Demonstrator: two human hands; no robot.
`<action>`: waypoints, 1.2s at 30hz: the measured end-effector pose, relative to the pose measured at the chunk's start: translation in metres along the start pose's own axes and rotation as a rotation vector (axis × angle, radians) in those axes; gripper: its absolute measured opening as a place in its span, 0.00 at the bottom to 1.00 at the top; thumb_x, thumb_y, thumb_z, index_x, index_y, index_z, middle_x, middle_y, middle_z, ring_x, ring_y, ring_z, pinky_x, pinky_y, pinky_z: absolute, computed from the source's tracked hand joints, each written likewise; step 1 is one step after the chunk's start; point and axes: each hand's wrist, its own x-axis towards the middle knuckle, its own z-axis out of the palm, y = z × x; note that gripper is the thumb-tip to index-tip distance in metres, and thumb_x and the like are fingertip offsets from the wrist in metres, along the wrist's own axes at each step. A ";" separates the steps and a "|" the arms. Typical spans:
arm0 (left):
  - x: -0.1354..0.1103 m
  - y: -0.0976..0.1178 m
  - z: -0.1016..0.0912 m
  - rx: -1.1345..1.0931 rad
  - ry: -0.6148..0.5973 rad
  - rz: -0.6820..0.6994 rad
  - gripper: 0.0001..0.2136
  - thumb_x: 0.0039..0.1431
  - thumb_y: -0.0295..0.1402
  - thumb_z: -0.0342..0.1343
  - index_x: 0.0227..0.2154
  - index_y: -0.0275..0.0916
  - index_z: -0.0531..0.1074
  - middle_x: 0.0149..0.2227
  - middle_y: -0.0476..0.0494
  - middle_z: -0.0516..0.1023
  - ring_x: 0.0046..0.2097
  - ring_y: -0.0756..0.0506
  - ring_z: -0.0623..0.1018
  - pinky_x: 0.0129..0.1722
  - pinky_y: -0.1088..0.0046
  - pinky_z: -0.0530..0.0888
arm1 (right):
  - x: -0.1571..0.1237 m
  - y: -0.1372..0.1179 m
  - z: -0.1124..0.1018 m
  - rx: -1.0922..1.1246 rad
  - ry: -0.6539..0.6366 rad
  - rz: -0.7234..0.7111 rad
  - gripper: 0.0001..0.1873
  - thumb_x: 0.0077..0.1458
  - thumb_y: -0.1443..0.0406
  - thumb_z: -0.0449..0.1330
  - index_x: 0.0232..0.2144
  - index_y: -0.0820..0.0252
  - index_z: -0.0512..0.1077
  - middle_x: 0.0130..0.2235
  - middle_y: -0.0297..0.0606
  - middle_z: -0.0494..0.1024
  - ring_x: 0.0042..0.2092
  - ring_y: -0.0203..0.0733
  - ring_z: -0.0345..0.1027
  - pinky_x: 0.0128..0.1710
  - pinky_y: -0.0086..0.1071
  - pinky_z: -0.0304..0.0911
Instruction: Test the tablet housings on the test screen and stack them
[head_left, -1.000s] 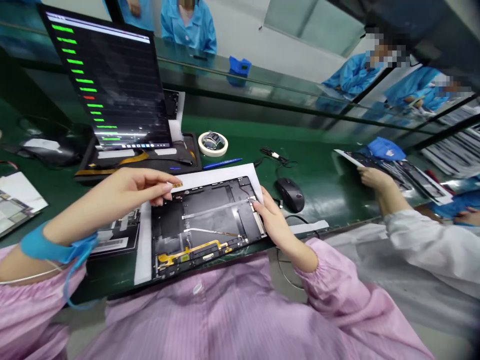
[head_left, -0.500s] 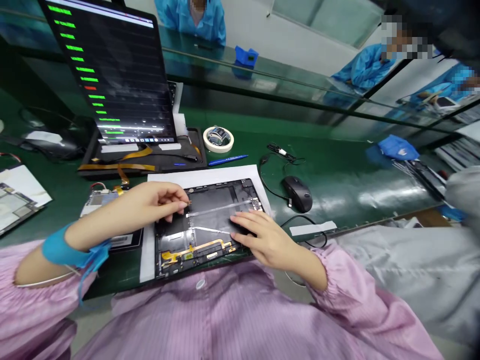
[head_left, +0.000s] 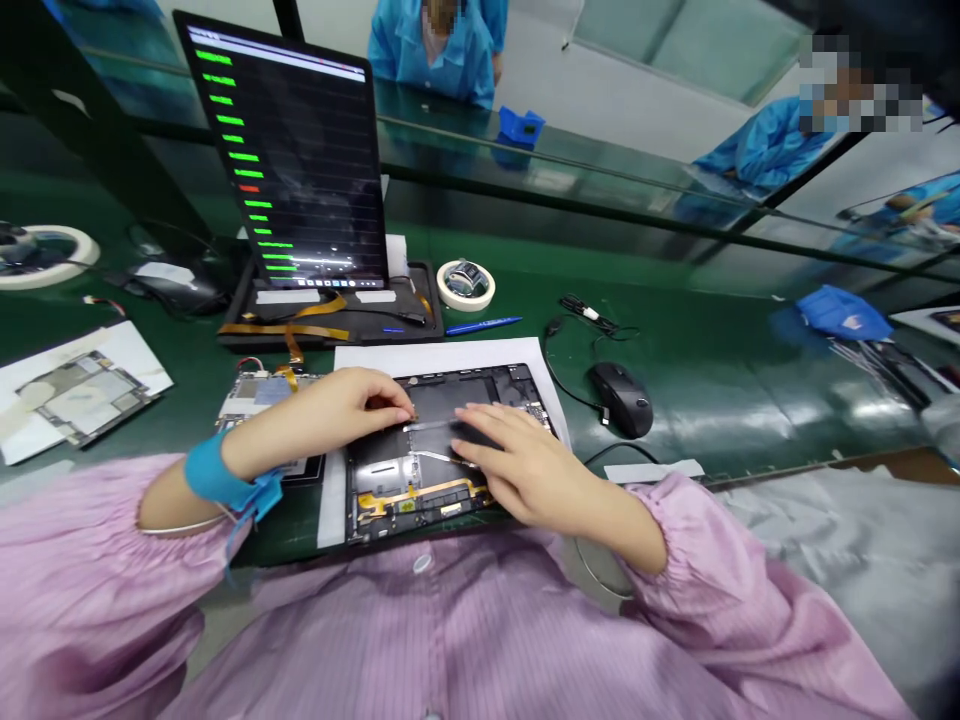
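Fingers, left hand [head_left: 337,412]: pinched on silvery strip [head_left: 429,425].
Fingers, right hand [head_left: 525,468]: spread flat, holding nothing, just beside them on opened tablet [head_left: 390,485].

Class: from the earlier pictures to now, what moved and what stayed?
The right hand moved from the right edge of the open tablet to lie flat across its middle. The left hand dropped onto the left end of the silver strip. The mouse and tape roll stayed.
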 end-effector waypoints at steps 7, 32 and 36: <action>-0.005 0.000 0.000 -0.042 0.013 -0.091 0.12 0.49 0.40 0.53 0.29 0.38 0.76 0.28 0.48 0.79 0.30 0.47 0.76 0.31 0.75 0.70 | 0.063 -0.010 0.013 0.197 0.016 0.170 0.02 0.53 0.71 0.60 0.31 0.60 0.70 0.32 0.37 0.73 0.38 0.41 0.63 0.41 0.34 0.61; -0.003 0.001 0.012 0.078 0.071 -0.100 0.10 0.49 0.34 0.50 0.29 0.39 0.76 0.31 0.48 0.80 0.32 0.46 0.76 0.33 0.73 0.69 | 0.078 0.010 0.027 0.419 0.066 0.270 0.04 0.50 0.72 0.60 0.27 0.60 0.68 0.29 0.32 0.71 0.34 0.35 0.62 0.36 0.30 0.57; -0.003 0.001 0.013 0.080 0.075 -0.098 0.10 0.49 0.34 0.50 0.29 0.39 0.77 0.31 0.48 0.80 0.33 0.46 0.76 0.34 0.74 0.69 | 0.079 0.010 0.027 0.424 0.073 0.269 0.05 0.49 0.73 0.60 0.26 0.60 0.68 0.29 0.32 0.71 0.34 0.35 0.62 0.36 0.29 0.57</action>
